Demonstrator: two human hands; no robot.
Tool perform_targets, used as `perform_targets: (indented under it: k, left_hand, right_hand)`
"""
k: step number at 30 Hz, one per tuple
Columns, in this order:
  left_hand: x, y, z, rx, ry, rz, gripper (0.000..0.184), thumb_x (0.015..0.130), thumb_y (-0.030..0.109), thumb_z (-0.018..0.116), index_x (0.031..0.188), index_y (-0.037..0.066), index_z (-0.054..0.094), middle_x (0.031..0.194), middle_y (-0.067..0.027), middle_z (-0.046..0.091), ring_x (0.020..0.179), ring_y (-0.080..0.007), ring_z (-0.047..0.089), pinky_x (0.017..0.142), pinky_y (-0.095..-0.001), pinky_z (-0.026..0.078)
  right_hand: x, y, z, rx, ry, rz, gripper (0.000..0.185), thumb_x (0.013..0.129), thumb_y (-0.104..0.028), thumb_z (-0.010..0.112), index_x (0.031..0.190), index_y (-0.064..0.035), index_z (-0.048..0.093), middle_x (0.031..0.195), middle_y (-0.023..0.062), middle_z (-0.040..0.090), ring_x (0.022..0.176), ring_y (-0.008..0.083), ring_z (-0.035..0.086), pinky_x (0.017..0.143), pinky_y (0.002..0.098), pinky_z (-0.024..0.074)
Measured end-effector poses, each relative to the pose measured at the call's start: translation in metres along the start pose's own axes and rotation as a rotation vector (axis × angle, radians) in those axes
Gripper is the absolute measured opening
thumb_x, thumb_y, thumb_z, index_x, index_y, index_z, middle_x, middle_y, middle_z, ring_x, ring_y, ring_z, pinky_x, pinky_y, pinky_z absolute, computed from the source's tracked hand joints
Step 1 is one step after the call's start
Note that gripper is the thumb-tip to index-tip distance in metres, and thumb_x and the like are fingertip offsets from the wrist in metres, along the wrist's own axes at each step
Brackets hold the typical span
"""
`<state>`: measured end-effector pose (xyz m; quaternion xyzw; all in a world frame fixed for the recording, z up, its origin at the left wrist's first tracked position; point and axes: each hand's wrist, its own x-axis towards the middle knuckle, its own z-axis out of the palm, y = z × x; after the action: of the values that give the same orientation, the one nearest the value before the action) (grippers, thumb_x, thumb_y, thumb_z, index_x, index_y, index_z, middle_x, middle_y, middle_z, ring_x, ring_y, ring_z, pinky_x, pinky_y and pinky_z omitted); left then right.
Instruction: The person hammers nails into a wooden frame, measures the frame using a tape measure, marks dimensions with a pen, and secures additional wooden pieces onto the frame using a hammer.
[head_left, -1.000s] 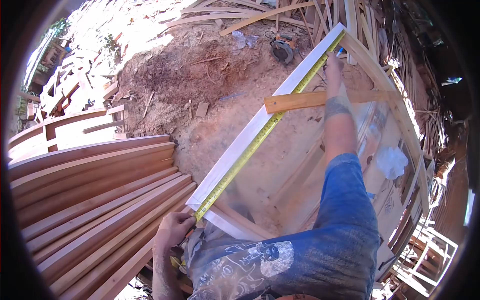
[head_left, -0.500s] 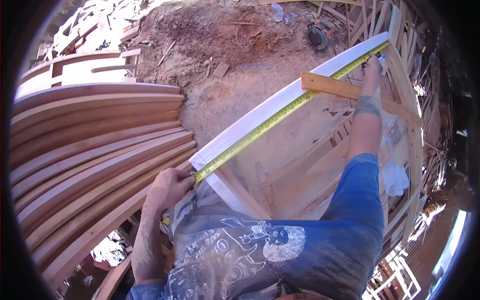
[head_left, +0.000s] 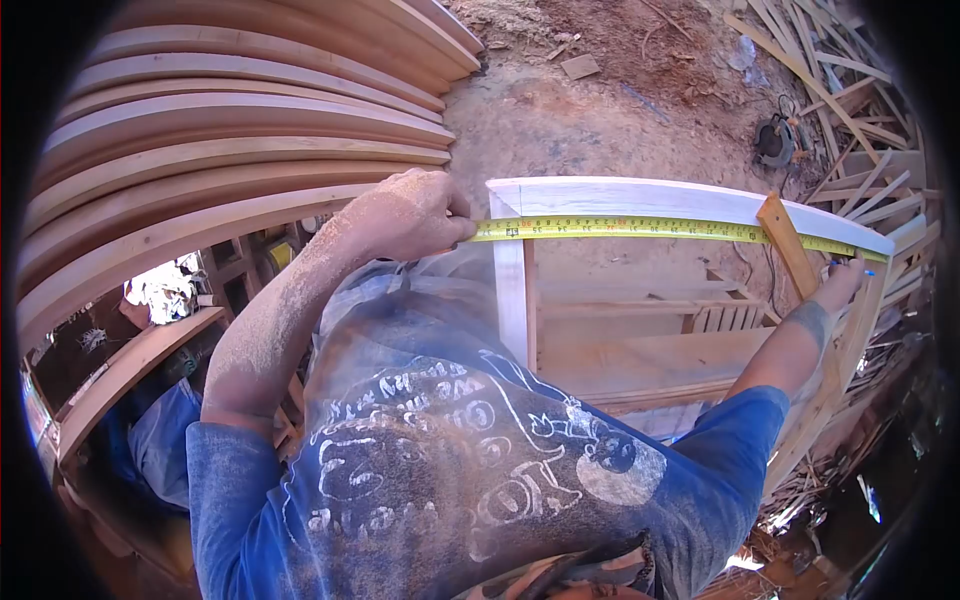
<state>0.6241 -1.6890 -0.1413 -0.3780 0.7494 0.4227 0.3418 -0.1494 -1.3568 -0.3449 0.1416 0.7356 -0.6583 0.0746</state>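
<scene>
A yellow tape measure (head_left: 640,229) is stretched along the pale top rail (head_left: 650,199) of a wooden frame. My left hand (head_left: 420,212), dusted with sawdust, pinches the tape just beyond the rail's left corner. At the far right end my right hand (head_left: 845,278) is closed at the tape, near where the rail meets the side piece; something small and blue shows beside its fingers. A short brown wooden strip (head_left: 788,243) crosses the rail and tape close to that hand. The frame's left upright (head_left: 512,300) runs down from the corner toward my shirt.
A stack of long wooden frame pieces (head_left: 250,125) stands to the left. A circular saw (head_left: 775,140) lies on the dirt ground beyond the rail. Scrap wood strips (head_left: 870,120) are heaped along the right. A small board piece (head_left: 580,67) rests on the ground.
The view has turned, so the rail now runs nearly level across it. My left hand has slid outward past the corner, with more tape showing there. My right hand stays at the far end.
</scene>
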Motion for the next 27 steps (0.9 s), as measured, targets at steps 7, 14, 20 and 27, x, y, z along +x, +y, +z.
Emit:
perform_targets:
  k: [7,14,20,27]
  left_hand:
    - [0.001,-0.002,0.0,-0.007,-0.015,0.012,0.03,0.088,0.03,0.062,0.096,0.003,0.074,0.081,-0.0194,0.07,0.079,-0.031,0.069,0.078,-0.0429,0.052]
    - [0.003,-0.001,-0.001,0.007,-0.037,-0.024,0.031,0.089,0.03,0.062,0.101,0.004,0.075,0.085,-0.0172,0.072,0.082,-0.0275,0.07,0.08,-0.0406,0.054]
    - [0.004,-0.001,-0.003,0.01,-0.04,-0.028,0.032,0.089,0.03,0.063,0.103,0.005,0.075,0.088,-0.0183,0.072,0.083,-0.0271,0.07,0.08,-0.0404,0.054]
    - [0.005,0.0,-0.004,-0.01,-0.064,-0.065,0.033,0.088,0.03,0.063,0.103,0.004,0.075,0.089,-0.0183,0.072,0.082,-0.026,0.07,0.079,-0.0395,0.054]
  right_hand:
    - [-0.005,0.001,0.003,-0.012,0.008,-0.017,0.023,0.099,-0.019,0.049,0.106,-0.0003,0.06,0.085,0.0121,0.059,0.066,0.0195,0.051,0.058,0.0308,0.0373]
    - [-0.009,0.0,0.004,-0.013,0.017,-0.019,0.027,0.1,-0.022,0.047,0.11,-0.0001,0.059,0.089,0.0124,0.058,0.073,0.0205,0.051,0.066,0.0311,0.0374]
    - [-0.014,0.002,0.002,-0.022,0.026,-0.025,0.03,0.1,-0.024,0.046,0.113,0.0001,0.057,0.093,0.0127,0.057,0.08,0.0213,0.051,0.072,0.0312,0.0374]
    - [-0.014,0.001,0.003,-0.024,0.035,-0.012,0.034,0.101,-0.027,0.044,0.116,0.0003,0.056,0.097,0.013,0.056,0.087,0.0223,0.051,0.08,0.0315,0.0375]
